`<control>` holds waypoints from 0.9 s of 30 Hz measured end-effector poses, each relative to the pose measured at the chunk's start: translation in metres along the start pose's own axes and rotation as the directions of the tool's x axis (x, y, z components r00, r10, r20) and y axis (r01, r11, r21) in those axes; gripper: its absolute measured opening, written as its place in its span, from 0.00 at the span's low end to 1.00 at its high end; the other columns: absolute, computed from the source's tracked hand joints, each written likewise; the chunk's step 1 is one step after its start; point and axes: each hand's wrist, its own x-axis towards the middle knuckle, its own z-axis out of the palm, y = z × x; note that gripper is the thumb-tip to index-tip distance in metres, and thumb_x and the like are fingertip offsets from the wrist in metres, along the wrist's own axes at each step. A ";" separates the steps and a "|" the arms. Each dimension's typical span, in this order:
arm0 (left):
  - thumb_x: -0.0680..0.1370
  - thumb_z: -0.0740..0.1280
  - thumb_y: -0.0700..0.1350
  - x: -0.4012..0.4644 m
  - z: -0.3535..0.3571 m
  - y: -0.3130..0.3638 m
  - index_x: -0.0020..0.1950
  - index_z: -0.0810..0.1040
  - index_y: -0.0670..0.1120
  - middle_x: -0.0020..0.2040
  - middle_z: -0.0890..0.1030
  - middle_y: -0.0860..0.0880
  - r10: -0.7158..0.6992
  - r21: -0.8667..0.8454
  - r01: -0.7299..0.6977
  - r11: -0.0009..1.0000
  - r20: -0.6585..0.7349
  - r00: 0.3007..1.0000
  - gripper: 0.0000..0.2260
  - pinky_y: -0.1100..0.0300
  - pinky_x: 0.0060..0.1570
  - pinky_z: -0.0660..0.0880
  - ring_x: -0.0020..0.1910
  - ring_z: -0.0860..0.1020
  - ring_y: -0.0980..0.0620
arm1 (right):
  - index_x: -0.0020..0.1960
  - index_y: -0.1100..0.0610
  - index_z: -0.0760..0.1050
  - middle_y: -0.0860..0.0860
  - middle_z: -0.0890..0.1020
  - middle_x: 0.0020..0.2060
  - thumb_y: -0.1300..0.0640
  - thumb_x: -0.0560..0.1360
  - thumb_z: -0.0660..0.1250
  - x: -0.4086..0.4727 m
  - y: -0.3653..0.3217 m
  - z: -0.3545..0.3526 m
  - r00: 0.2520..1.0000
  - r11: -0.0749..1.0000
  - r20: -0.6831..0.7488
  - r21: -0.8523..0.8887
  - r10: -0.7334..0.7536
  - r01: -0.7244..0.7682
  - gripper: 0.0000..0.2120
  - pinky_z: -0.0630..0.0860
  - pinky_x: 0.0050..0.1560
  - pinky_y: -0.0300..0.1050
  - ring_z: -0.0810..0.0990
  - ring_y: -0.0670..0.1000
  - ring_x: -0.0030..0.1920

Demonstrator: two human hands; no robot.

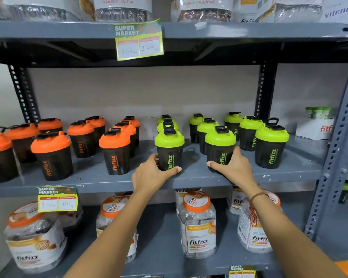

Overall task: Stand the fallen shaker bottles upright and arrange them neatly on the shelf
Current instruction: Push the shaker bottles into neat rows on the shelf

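On the grey middle shelf [279, 175] stand several black shaker bottles, all upright. Those with orange lids [115, 151] fill the left half, those with green lids [269, 145] the right half. My left hand [151, 175] wraps the base of the front green-lidded shaker [169, 145]. My right hand [232, 167] grips the base of the neighbouring green-lidded shaker [220, 143] to its right. Both shakers rest on the shelf near its front edge.
A white fitfizz box [315, 129] with small green items sits at the shelf's right end. Clear jars with orange lids [197, 223] fill the shelf below. Yellow price tags [139, 41] hang from shelf edges. A perforated metal upright [338, 147] bounds the right side.
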 end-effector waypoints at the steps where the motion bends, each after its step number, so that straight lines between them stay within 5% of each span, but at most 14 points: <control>1: 0.56 0.63 0.80 -0.001 0.000 0.000 0.58 0.74 0.59 0.50 0.84 0.57 0.004 0.002 -0.004 1.000 -0.005 1.000 0.38 0.55 0.41 0.74 0.51 0.81 0.50 | 0.59 0.53 0.66 0.54 0.81 0.56 0.33 0.60 0.75 0.000 0.000 0.000 1.000 1.000 0.001 0.002 -0.001 0.001 0.37 0.78 0.53 0.55 0.79 0.61 0.58; 7: 0.56 0.66 0.78 -0.003 -0.002 0.002 0.64 0.72 0.56 0.55 0.83 0.55 0.006 -0.030 -0.005 1.000 0.027 1.000 0.43 0.55 0.44 0.75 0.55 0.80 0.50 | 0.66 0.52 0.64 0.52 0.79 0.61 0.28 0.57 0.75 -0.002 0.000 -0.005 1.000 0.997 0.009 0.075 0.002 -0.002 0.47 0.76 0.59 0.56 0.77 0.59 0.63; 11: 0.57 0.72 0.74 -0.009 -0.017 0.000 0.71 0.68 0.50 0.62 0.80 0.50 -0.027 -0.195 0.040 0.980 0.072 0.997 0.49 0.52 0.55 0.77 0.60 0.78 0.52 | 0.79 0.48 0.50 0.53 0.70 0.73 0.26 0.57 0.73 -0.004 0.001 -0.012 0.999 0.965 -0.042 0.261 0.031 -0.019 0.60 0.69 0.70 0.59 0.69 0.56 0.72; 18: 0.63 0.74 0.67 -0.038 -0.056 -0.011 0.66 0.75 0.51 0.55 0.83 0.50 -0.054 -0.347 0.008 0.938 -0.121 0.991 0.36 0.51 0.54 0.79 0.53 0.80 0.58 | 0.74 0.54 0.64 0.52 0.71 0.69 0.38 0.70 0.71 -0.019 -0.036 -0.015 0.874 0.915 -0.482 0.326 -0.057 0.239 0.39 0.66 0.70 0.56 0.68 0.52 0.70; 23: 0.67 0.72 0.66 -0.048 -0.101 -0.036 0.65 0.74 0.55 0.54 0.81 0.56 -0.034 -0.310 -0.061 0.949 -0.294 0.955 0.30 0.54 0.51 0.80 0.50 0.80 0.63 | 0.71 0.58 0.69 0.54 0.74 0.66 0.51 0.72 0.72 -0.040 -0.101 0.000 0.811 0.850 -0.542 0.302 -0.219 0.431 0.30 0.66 0.69 0.54 0.70 0.53 0.68; 27: 0.72 0.73 0.58 -0.042 -0.139 -0.075 0.67 0.72 0.53 0.60 0.79 0.53 -0.046 -0.285 -0.093 0.954 -0.448 0.893 0.26 0.50 0.55 0.78 0.56 0.78 0.58 | 0.71 0.56 0.68 0.52 0.74 0.66 0.51 0.72 0.72 -0.066 -0.157 0.031 0.801 0.793 -0.472 0.291 -0.367 0.535 0.30 0.64 0.69 0.45 0.69 0.50 0.68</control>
